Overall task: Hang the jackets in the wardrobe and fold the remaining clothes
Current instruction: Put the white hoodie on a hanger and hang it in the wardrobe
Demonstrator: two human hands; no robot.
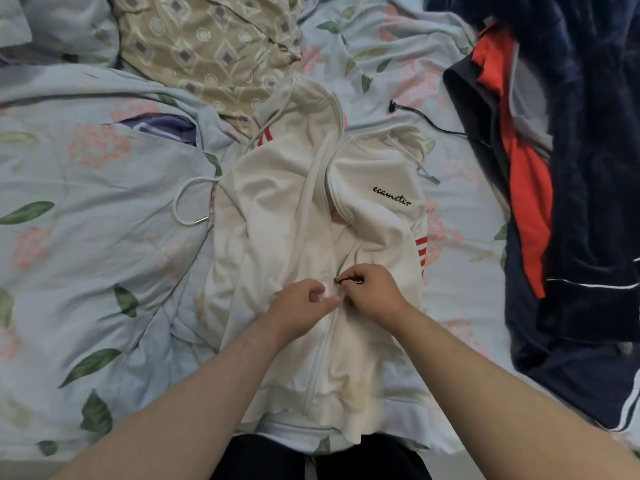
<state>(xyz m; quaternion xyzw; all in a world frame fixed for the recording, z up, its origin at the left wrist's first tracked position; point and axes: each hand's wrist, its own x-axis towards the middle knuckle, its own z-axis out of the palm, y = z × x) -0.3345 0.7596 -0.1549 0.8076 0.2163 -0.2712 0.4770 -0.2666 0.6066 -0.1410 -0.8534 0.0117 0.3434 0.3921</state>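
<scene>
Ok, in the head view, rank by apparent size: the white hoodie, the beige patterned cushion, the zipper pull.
1. white hoodie
2. beige patterned cushion, partly cut off by the frame
3. zipper pull, pinched by the right hand

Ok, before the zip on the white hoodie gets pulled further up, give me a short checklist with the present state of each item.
1. Right hand pinches the zipper pull: ok.
2. Left hand grips the fabric beside the zip: ok.
3. White hoodie lies flat, front up, on the floral bedsheet: ok.
4. Zip closed below the pull: ok.
5. Upper front edges lined up: not ok, they lie spread apart.
6. Drawstrings out of the zip's path: ok.
</scene>
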